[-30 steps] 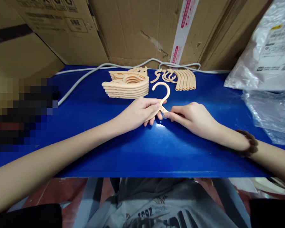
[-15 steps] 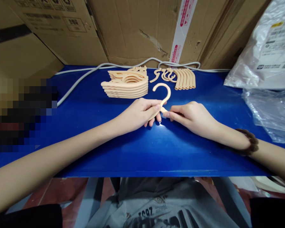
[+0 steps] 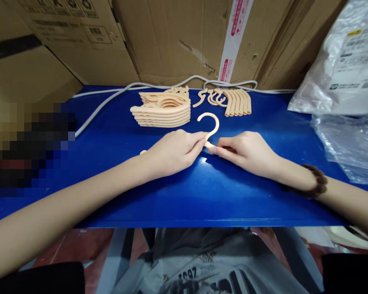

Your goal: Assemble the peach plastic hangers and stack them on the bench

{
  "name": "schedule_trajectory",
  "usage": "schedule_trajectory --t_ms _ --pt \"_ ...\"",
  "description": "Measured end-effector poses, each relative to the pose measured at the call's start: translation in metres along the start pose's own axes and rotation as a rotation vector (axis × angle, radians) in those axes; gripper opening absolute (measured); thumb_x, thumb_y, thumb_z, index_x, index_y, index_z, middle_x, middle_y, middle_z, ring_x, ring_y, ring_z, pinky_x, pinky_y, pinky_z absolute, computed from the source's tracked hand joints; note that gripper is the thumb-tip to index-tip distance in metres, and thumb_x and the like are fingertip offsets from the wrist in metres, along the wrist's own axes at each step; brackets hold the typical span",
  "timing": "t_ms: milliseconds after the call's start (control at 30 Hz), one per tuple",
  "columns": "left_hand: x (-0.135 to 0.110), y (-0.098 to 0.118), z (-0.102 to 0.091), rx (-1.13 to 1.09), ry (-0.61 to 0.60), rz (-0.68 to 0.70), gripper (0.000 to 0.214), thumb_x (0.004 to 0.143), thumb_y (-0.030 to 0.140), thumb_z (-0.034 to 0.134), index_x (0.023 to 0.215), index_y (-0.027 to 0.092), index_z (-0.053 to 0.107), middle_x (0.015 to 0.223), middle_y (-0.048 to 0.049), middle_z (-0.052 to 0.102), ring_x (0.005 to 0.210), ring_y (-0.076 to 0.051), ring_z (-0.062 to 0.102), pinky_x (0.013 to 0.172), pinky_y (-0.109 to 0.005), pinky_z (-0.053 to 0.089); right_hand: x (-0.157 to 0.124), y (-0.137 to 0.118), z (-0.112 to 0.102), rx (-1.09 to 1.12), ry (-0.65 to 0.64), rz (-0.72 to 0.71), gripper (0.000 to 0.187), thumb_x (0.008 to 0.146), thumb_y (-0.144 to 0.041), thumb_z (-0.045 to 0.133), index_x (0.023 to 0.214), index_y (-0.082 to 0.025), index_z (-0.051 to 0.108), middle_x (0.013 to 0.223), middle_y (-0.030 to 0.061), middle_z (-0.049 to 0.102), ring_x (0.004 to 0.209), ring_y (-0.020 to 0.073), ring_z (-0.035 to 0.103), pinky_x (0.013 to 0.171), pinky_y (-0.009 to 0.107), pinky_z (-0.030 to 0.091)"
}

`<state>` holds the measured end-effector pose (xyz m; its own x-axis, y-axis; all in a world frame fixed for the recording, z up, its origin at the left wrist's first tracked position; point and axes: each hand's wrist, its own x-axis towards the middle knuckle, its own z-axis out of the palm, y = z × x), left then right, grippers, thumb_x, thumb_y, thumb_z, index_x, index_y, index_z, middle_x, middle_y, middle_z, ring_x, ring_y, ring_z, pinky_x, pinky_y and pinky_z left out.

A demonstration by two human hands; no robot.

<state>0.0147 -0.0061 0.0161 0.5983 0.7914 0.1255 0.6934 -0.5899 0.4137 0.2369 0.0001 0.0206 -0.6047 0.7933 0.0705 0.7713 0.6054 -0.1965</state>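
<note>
Blue desk (image 3: 116,192) shoved up against a wall of cardboard boxes (image 3: 171,36). The boxes carry recycling marks and blocks of print, too small for me to read. A strip of white tape (image 3: 233,36) with pink-red lettering runs down one box, and I can't read that either.

Left hand (image 3: 174,151) is palm down on the desk with its fingers curled shut over a peach hanger (image 3: 143,152). Only the tip of it pokes out near the wrist. Right hand (image 3: 248,151) has its thumb and forefinger pinched tight on the bottom end of a peach hook (image 3: 214,131). The hook sits mid-desk between the two hands, its curve pointing away from the person, and the left fingertips touch its stem.

Behind the hands sit a stack (image 3: 162,112) of the same peach hangers and a row of spare hooks (image 3: 233,101), with a white cable (image 3: 104,104) snaking along the back edge. On the right is a white bag (image 3: 346,61) with printed labels that are too blurry to read, plus a clear bag (image 3: 346,143). There's a dark bead bracelet (image 3: 315,185) on the right wrist. The grey shirt (image 3: 202,265) has lettering that I can't make out properly.
</note>
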Motion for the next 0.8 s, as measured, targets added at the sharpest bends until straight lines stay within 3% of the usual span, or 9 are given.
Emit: schedule_trajectory --t_ms 100,167,400,567,800 --pt "-0.001 0.001 0.002 0.228 0.003 0.037 0.040 0.102 0.030 0.040 0.132 0.014 0.061 0.083 -0.0077 0.076 0.070 -0.024 0.069 0.057 -0.030 0.033 0.000 0.004 0.001 -0.051 0.023 -0.031 0.059 0.102 -0.061 0.033 0.073 -0.019 0.062 0.057 0.0016 0.054 0.052 0.0120 0.043 0.056 0.030 0.019" --pt "-0.001 0.002 0.003 0.320 -0.004 0.069 0.043 0.101 0.031 0.042 0.137 0.013 0.056 0.086 -0.0081 0.077 0.070 -0.026 0.071 0.055 -0.031 0.030 0.000 0.009 0.002 -0.083 0.056 -0.081 0.056 0.101 -0.060 0.035 0.073 -0.019 0.061 0.058 0.0018 0.056 0.051 0.0119 0.045 0.056 0.030 0.018" --pt "0.002 0.001 0.005 0.497 -0.035 0.100 0.038 0.108 0.039 0.032 0.114 0.016 0.061 0.077 -0.0064 0.074 0.063 -0.027 0.070 0.051 -0.031 0.021 0.002 0.021 0.005 -0.143 0.198 -0.270 0.049 0.102 -0.056 0.045 0.073 -0.019 0.057 0.061 0.0004 0.059 0.056 0.0128 0.051 0.056 0.029 0.025" --pt "0.005 -0.004 0.004 0.483 -0.046 0.099 0.037 0.109 0.040 0.032 0.110 0.015 0.059 0.076 -0.0069 0.073 0.063 -0.026 0.068 0.052 -0.030 0.022 0.003 0.021 0.006 -0.251 0.363 -0.408 0.042 0.103 -0.048 0.049 0.077 -0.017 0.062 0.069 0.0032 0.064 0.065 0.0153 0.054 0.065 0.031 0.033" --pt "0.005 -0.003 0.002 0.374 -0.044 0.078 0.040 0.108 0.044 0.030 0.105 0.016 0.059 0.069 -0.0036 0.068 0.060 -0.023 0.065 0.054 -0.029 0.027 0.004 0.020 0.004 -0.207 0.470 -0.346 0.040 0.104 -0.051 0.045 0.102 -0.017 0.065 0.081 0.0051 0.067 0.075 0.0195 0.057 0.070 0.035 0.038"
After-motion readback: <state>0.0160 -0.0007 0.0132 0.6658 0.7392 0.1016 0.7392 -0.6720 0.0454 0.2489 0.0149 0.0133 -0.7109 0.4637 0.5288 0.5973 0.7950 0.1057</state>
